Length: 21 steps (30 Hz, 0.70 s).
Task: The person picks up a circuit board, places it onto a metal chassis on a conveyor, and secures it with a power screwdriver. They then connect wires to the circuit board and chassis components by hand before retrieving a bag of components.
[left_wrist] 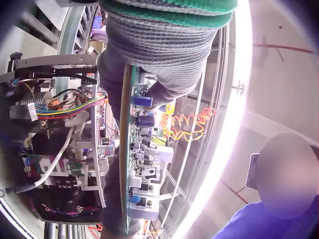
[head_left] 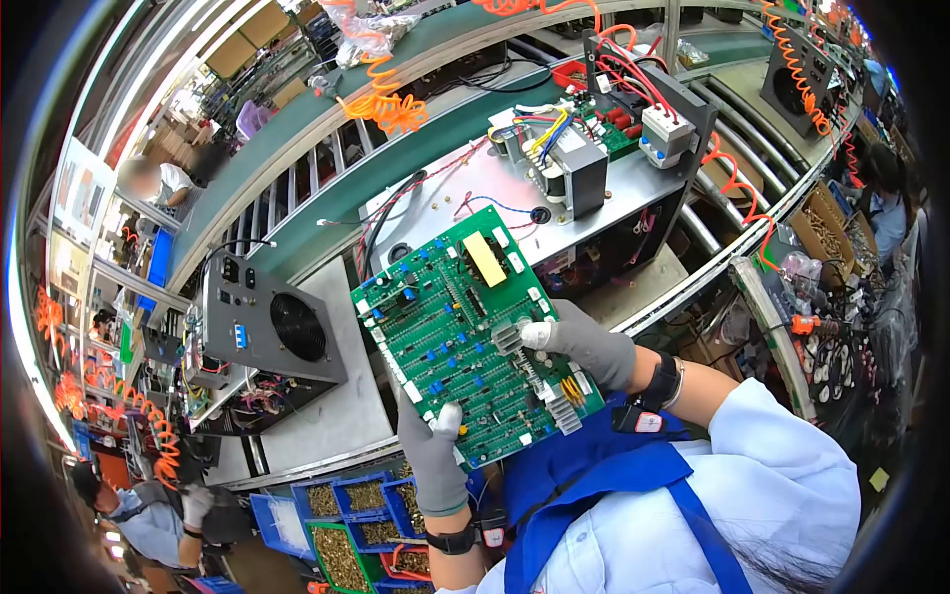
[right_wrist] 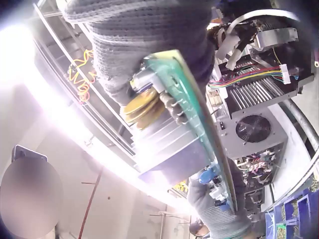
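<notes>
A green circuit board (head_left: 435, 342) is held up, tilted, before the person's chest, its component side facing the head camera. The left hand (head_left: 432, 455), in a grey knit glove, grips its lower left edge with the thumb over the front. Along the right edge the gloved right hand (head_left: 594, 348) pinches it, thumb beside a finned heat sink (head_left: 508, 339). A yellow-topped transformer (head_left: 484, 259) sits near the board's top. Edge-on in the left wrist view, the board (left_wrist: 127, 174) shows its components on one side. Fingers behind the board are mostly hidden in the head view.
Beyond the board, an open metal chassis (head_left: 435, 208) with wires and a large transformer rests on the roller line. A grey fan unit (head_left: 282, 327) stands left. Blue bins (head_left: 361, 495) of small metal parts sit below left. Orange coiled hoses (head_left: 386, 109) hang overhead.
</notes>
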{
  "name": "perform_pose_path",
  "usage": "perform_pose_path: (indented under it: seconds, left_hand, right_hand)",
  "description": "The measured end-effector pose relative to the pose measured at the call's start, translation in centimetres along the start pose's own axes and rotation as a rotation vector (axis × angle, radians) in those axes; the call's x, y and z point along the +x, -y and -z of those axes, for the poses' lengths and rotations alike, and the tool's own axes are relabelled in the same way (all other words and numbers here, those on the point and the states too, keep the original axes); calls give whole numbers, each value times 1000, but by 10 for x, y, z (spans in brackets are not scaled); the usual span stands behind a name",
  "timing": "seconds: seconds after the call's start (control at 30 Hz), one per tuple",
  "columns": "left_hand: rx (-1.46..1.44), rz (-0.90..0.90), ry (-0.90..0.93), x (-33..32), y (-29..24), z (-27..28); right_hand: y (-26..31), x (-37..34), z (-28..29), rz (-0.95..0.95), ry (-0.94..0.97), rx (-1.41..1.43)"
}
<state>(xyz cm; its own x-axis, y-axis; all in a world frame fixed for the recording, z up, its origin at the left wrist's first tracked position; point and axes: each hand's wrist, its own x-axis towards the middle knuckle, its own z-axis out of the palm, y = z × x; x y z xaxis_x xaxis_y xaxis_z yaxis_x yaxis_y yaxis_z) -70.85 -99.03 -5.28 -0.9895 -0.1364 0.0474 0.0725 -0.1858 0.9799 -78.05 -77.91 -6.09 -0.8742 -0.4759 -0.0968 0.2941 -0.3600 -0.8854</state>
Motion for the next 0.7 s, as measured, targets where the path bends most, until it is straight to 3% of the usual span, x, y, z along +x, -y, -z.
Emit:
perform_pose_path:
  seconds: [0.27,0.7]
  left_hand:
    - [-37,7,-32,1,-10,-9]
    - [185,30,-171,-24,-14,-24]
  right_hand:
    - [10,8,3,31,61,23]
    - [-5,6,17,14,29,-76]
